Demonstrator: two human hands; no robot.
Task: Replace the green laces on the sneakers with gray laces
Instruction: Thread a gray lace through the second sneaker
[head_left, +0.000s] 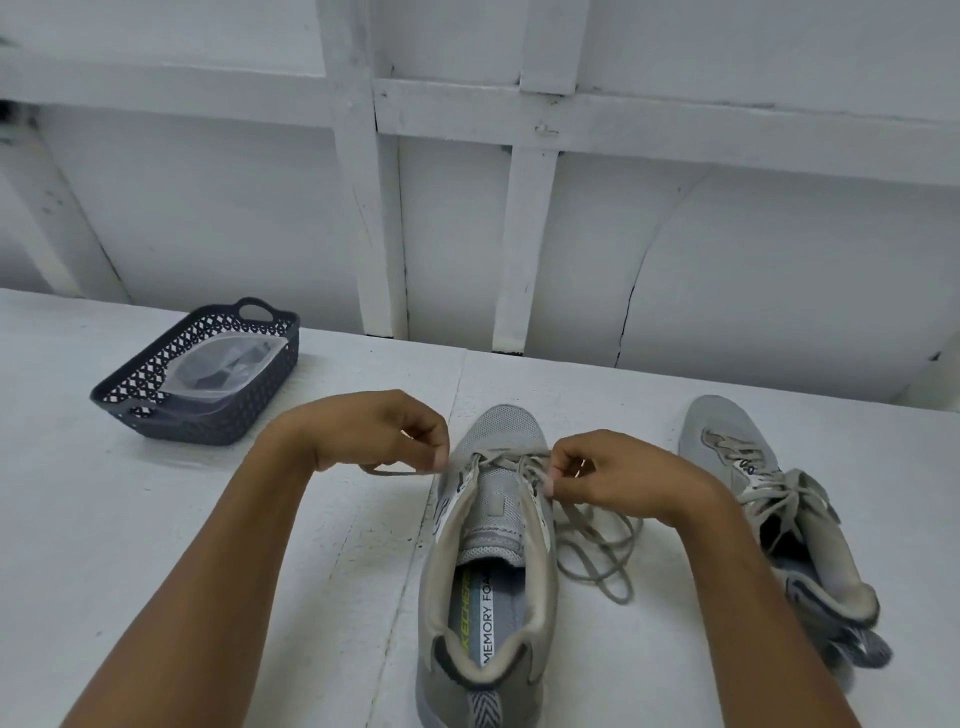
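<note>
The head camera looks down on a white table (156, 519), with both my hands over the nearer sneaker (488, 561). It stands upright, toe pointing away from me, its tongue and printed insole open to view.

My left hand (384, 431) hovers just left of the toe. Thumb and forefinger are pressed together on the end of a gray lace (400, 472), which sticks out to the left as a short flat strip. The other fingers are curled in.

My right hand (618, 475) sits at the shoe's right row of eyelets, fingertips closed on the lace where it leaves the upper (exactly which eyelet I cannot tell). The lace crosses only the front eyelets near the toe. The rest trails in loose loops on the table just right of the shoe, under my right wrist.

The second sneaker (769, 499) lies well to the right, tipped onto its side, toe away, already threaded with gray lacing. Far left, near the back of the table, a dark lattice basket (208, 415) holds a clear plastic bag (228, 364) (contents too blurred to name). Behind the table stands a white panelled wall (727, 234).
</note>
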